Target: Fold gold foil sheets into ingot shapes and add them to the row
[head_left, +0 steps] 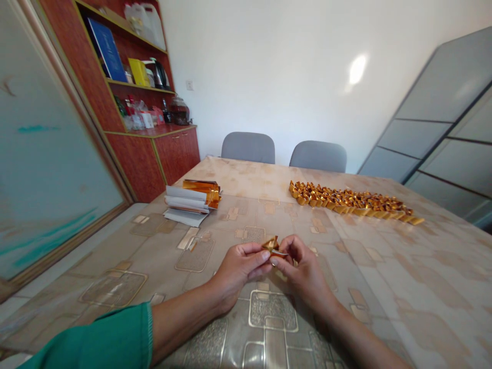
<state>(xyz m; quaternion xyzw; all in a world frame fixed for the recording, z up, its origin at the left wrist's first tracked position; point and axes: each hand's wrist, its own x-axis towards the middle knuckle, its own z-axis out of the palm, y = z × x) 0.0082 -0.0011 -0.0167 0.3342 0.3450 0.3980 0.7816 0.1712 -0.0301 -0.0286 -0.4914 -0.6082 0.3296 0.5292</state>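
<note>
A small folded piece of gold foil paper (271, 244) is held between both hands just above the table, its pale underside showing along one edge. My left hand (246, 261) pinches it from the left with thumb and fingers. From the right, my right hand (298, 260) grips its other side between thumb and curled fingers. Part of the paper is hidden by the fingertips. Rows of folded gold paper pieces (346, 200) lie at the far right of the table. To the far left sits a stack of gold paper sheets (192, 201), some with their white side up.
A patterned plastic cover lies over the table (230, 174). Two grey chairs (248, 147) stand behind its far edge. At the back left is a red-brown cabinet (154, 148) with bottles, a kettle (159, 74) and a blue folder (107, 49) on its shelves.
</note>
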